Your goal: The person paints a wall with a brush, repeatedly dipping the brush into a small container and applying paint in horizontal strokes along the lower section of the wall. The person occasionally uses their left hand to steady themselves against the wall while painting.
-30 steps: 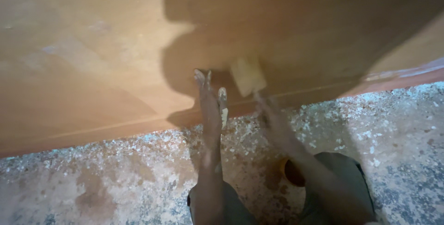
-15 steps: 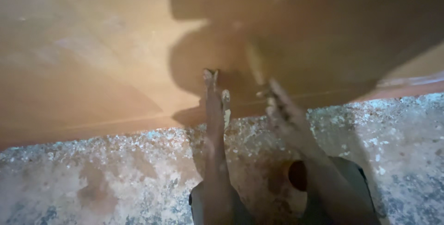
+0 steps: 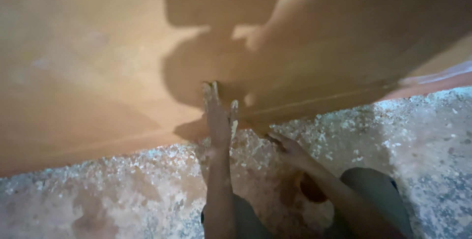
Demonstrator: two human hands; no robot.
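Head view: 2 hands, left [image 3: 218, 121] flat, right [image 3: 290, 149] unclear, at wooden panel [image 3: 98, 72] over sawdust floor [image 3: 423, 126].

Your one view comes from the head camera, looking steeply down and forward, close over your forearms. It faces the wide wooden panel [image 3: 98, 72] across the upper frame, with the sawdust-strewn floor [image 3: 123, 190] below it. The picture is blurred.
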